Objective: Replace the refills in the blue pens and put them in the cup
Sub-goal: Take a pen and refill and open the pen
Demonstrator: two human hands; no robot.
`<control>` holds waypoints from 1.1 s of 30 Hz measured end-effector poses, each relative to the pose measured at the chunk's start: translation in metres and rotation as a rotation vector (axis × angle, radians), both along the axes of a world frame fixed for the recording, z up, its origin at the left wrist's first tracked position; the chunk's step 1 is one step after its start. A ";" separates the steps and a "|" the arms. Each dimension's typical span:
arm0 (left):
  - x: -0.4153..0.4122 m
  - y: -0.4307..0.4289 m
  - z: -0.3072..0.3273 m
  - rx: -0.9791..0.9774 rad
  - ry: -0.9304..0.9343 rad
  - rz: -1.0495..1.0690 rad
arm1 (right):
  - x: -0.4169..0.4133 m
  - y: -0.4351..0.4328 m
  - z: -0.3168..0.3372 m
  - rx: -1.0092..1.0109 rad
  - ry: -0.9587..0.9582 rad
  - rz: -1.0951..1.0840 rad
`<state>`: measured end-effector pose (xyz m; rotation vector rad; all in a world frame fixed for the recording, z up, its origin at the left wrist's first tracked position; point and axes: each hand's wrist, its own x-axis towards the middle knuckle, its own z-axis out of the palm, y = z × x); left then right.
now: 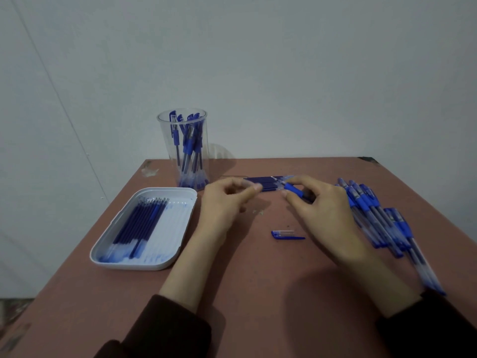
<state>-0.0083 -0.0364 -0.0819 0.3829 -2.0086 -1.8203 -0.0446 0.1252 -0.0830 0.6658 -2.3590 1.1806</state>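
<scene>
Mid-task at a reddish table (258, 280). At eleven o'clock, a clear cup (182, 148) holds many blue pens, seemingly finished. At nine o'clock, a white tray (103, 257) holds loose refills (140, 228), likely spent. At three o'clock, a pile of pens (374, 215) awaits. At centre, the right hand (320, 205) pinches a pen's blue grip section (294, 190). The left hand (224, 202) has curled fingers, thumb meeting forefinger; what they hold is too blurred to tell. A pen cap (286, 235) lies at six o'clock of them.

Blue pens (187, 148), apparently capped, in cup (164, 136)
</scene>
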 end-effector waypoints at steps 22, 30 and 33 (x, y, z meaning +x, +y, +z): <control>0.003 -0.002 0.001 -0.201 -0.087 -0.278 | -0.001 0.002 -0.001 0.130 -0.037 -0.022; 0.005 -0.002 0.005 -0.079 -0.005 -0.243 | 0.002 0.002 0.004 0.274 0.026 0.020; 0.002 -0.008 0.004 -0.002 0.042 -0.164 | -0.002 0.006 0.005 0.253 0.033 -0.030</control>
